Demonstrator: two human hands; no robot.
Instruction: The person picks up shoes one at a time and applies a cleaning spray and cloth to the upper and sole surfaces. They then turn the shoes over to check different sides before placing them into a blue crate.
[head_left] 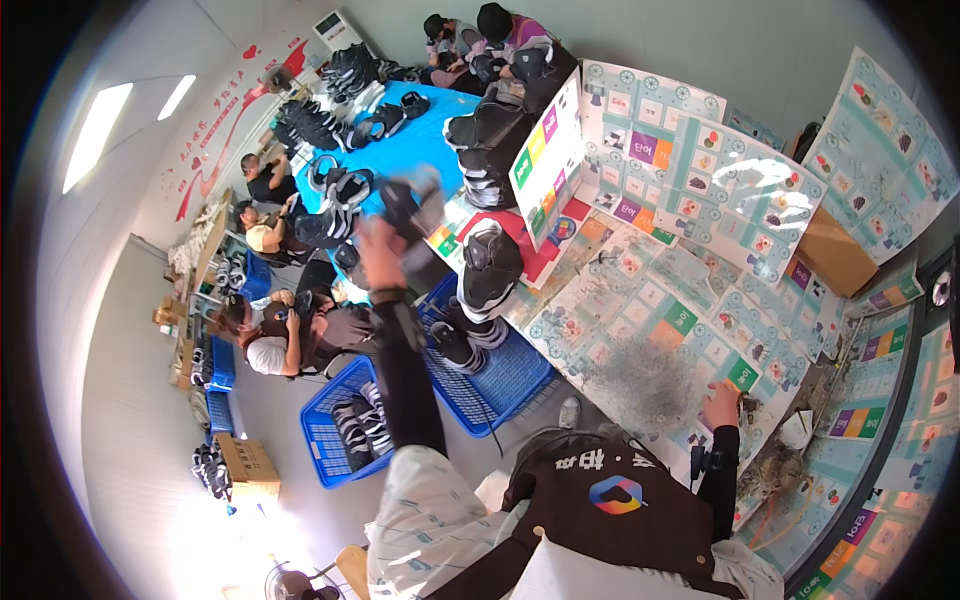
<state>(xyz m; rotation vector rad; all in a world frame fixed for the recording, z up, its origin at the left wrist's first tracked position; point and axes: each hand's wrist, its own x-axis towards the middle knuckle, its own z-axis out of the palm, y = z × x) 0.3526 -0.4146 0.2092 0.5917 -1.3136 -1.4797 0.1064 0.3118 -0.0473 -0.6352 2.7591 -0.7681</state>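
Observation:
My left hand [380, 255] reaches far forward over the blue baskets, smeared by motion. Just beyond its fingers is a blurred dark shoe upper [410, 205]; whether the hand holds it cannot be made out. To the right of that hand, a stack of black and grey shoe uppers [490, 265] stands at the table's left edge. Over the right part of the patterned worktable [600, 320], my right hand [722, 408] is closed, with fingers curled around something too small to name. A dark grey patch of fuzz or dust [655, 380] lies on the tabletop left of it.
A blue basket [510, 385] and a smaller blue basket [312, 425] hold shoe uppers by my left arm. Printed boards [740, 190] stand along the table's far side. Beyond, a blue-covered table [415, 140] carries piled uppers; several people sit around it, one person [290, 330] nearby.

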